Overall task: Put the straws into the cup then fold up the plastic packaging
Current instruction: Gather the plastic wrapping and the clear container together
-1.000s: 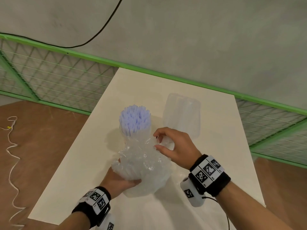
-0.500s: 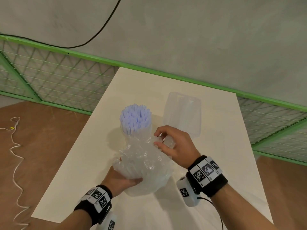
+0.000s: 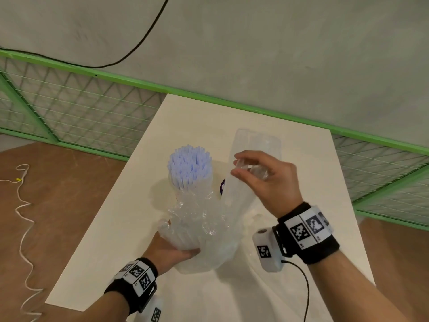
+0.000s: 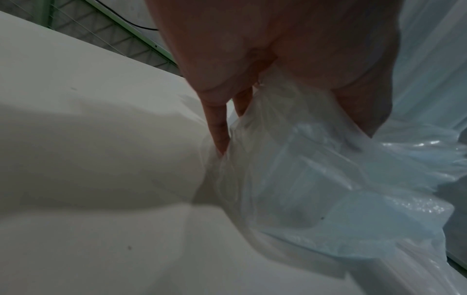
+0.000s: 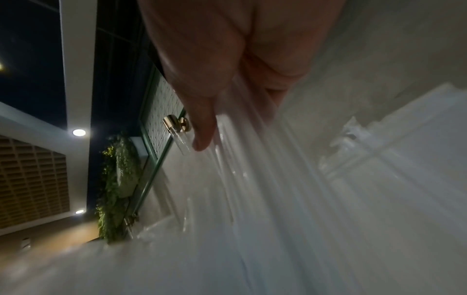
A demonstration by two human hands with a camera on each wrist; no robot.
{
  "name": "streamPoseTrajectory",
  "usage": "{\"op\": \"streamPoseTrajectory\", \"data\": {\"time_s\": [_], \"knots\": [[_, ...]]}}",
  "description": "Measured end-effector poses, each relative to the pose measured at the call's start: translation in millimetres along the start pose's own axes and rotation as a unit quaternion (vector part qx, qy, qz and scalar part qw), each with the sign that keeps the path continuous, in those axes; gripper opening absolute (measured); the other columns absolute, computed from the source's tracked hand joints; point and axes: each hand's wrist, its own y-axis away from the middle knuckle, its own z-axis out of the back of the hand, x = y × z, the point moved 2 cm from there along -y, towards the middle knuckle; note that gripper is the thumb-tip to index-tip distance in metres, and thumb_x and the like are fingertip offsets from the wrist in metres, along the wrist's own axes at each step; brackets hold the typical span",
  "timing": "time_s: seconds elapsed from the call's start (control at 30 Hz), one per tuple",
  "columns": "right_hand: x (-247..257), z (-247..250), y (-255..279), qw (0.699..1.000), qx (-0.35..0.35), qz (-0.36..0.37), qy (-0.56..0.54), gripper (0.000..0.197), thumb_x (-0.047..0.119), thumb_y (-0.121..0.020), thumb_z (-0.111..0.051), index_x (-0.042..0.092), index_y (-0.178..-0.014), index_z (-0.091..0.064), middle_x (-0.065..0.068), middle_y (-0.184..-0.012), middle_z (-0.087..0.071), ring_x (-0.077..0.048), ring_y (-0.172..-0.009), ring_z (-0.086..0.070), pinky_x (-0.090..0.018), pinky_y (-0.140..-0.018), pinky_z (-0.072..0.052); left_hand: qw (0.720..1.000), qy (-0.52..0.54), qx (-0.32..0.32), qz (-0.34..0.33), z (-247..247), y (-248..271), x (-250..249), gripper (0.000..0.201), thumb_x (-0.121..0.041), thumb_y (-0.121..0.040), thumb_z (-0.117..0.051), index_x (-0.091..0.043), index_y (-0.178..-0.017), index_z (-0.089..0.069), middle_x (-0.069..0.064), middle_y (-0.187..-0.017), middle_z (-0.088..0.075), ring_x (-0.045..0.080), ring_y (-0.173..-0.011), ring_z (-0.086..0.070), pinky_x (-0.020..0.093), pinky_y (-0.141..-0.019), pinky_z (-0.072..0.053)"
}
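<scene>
A bundle of pale blue straws (image 3: pixel 189 166) stands upright on the table, its lower half wrapped in crumpled clear plastic packaging (image 3: pixel 199 221). My left hand (image 3: pixel 174 249) grips the foot of the bundle through the plastic; its fingers (image 4: pixel 218 127) dig into the packaging (image 4: pixel 316 179). My right hand (image 3: pixel 255 173) is raised to the right of the straw tops and pinches an edge of the packaging, which runs taut down to the bundle. In the right wrist view the thumb (image 5: pixel 202 129) lies on the stretched packaging (image 5: pixel 252 179). A tall clear cup (image 3: pixel 257 139) stands behind the right hand, partly hidden.
The cream table (image 3: pixel 111 240) ends close on the left and near side. A green mesh fence (image 3: pixel 69 108) runs behind it. A white cord (image 3: pixel 23 217) lies on the brown floor at left. A black cable (image 3: pixel 306 289) hangs from my right wrist camera.
My right hand has lifted up and away from the bundle with the packaging edge, pulling the film taut. My left hand stays at the base and the straws stay upright.
</scene>
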Motion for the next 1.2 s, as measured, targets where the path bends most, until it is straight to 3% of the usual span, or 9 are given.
{"op": "streamPoseTrajectory", "data": {"time_s": [0.3,0.5,0.57,0.67,0.77,0.87,0.97,1.07,1.2], "knots": [[16,14,-13,1.0,-0.011,-0.005,-0.003,0.026,0.019,-0.067,-0.089,0.012,-0.086,-0.071,0.003,-0.072,-0.069,-0.011,-0.068,-0.063,-0.025,-0.071,-0.054,1.0,0.006,0.001,-0.006,-1,-1,2,0.071,-0.032,-0.051,-0.095,-0.023,-0.114,-0.065,-0.009,-0.106,-0.073,-0.001,-0.097,-0.068,0.017,-0.085,-0.052],[24,30,-27,0.998,-0.042,-0.009,-0.036,0.026,0.019,-0.069,-0.088,0.013,-0.087,-0.069,0.001,-0.076,-0.071,-0.021,-0.07,-0.068,-0.046,-0.073,-0.058,1.0,0.008,-0.012,0.004,-1,0,0,0.07,-0.034,-0.048,-0.095,-0.025,-0.111,-0.065,-0.008,-0.102,-0.074,-0.003,-0.093,-0.068,0.015,-0.081,-0.052],[37,47,-39,0.996,-0.074,0.022,-0.047,0.027,0.014,-0.072,-0.086,0.007,-0.09,-0.067,-0.006,-0.076,-0.071,-0.027,-0.065,-0.07,-0.043,-0.066,-0.06,1.0,0.005,-0.014,0.014,-1,1,-1,0.064,-0.026,-0.053,-0.095,-0.026,-0.11,-0.065,-0.007,-0.1,-0.074,-0.006,-0.089,-0.068,0.007,-0.073,-0.049],[61,85,-60,0.984,-0.151,0.081,-0.053,0.029,0.01,-0.076,-0.083,0.0,-0.096,-0.064,0.008,-0.071,-0.071,-0.018,-0.062,-0.071,-0.03,-0.059,-0.056,1.0,0.002,-0.02,0.015,-1,2,-2,0.061,-0.021,-0.056,-0.094,-0.024,-0.11,-0.065,-0.007,-0.1,-0.074,-0.007,-0.088,-0.067,0.005,-0.07,-0.049],[73,120,-78,0.971,-0.204,0.119,-0.039,0.027,0.025,-0.08,-0.082,0.015,-0.093,-0.061,0.012,-0.076,-0.068,-0.021,-0.067,-0.072,-0.035,-0.06,-0.056,1.0,0.0,-0.016,0.018,-1,3,-5,0.059,-0.021,-0.057,-0.094,-0.024,-0.109,-0.065,-0.007,-0.099,-0.074,-0.009,-0.086,-0.067,0.009,-0.075,-0.051],[61,134,-92,0.967,-0.222,0.117,-0.033,0.029,0.03,-0.079,-0.083,0.019,-0.094,-0.061,0.01,-0.08,-0.068,-0.029,-0.071,-0.072,-0.04,-0.062,-0.057,1.0,-0.003,-0.017,0.022,-1,4,-8,0.057,-0.02,-0.059,-0.093,-0.025,-0.108,-0.064,-0.008,-0.096,-0.073,-0.013,-0.082,-0.065,0.001,-0.065,-0.047],[27,122,-103,0.978,-0.188,0.075,-0.038,0.033,0.014,-0.079,-0.081,0.004,-0.103,-0.061,0.005,-0.07,-0.072,-0.023,-0.06,-0.07,-0.035,-0.058,-0.056,0.999,-0.008,-0.015,0.027,-1,4,-8,0.06,-0.023,-0.058,-0.093,-0.025,-0.11,-0.064,-0.008,-0.098,-0.072,-0.013,-0.083,-0.065,0.001,-0.064,-0.046],[-21,96,-103,0.995,-0.1,0.005,-0.01,0.031,0.015,-0.08,-0.08,0.016,-0.107,-0.067,0.006,-0.073,-0.073,-0.018,-0.061,-0.068,-0.037,-0.066,-0.059,0.999,-0.013,-0.02,0.033,0,5,-9,0.064,-0.026,-0.056,-0.094,-0.023,-0.112,-0.065,-0.008,-0.098,-0.073,-0.01,-0.085,-0.066,0.003,-0.066,-0.046],[-72,62,-89,0.986,0.019,-0.027,0.161,0.021,0.03,-0.087,-0.072,0.028,-0.108,-0.072,0.006,-0.107,-0.073,-0.013,-0.102,-0.067,-0.025,-0.097,-0.046,0.998,-0.034,-0.021,0.048,-1,7,-14,0.06,-0.03,-0.059,-0.093,-0.023,-0.111,-0.064,-0.013,-0.095,-0.07,-0.013,-0.08,-0.063,-0.002,-0.062,-0.042]]}}
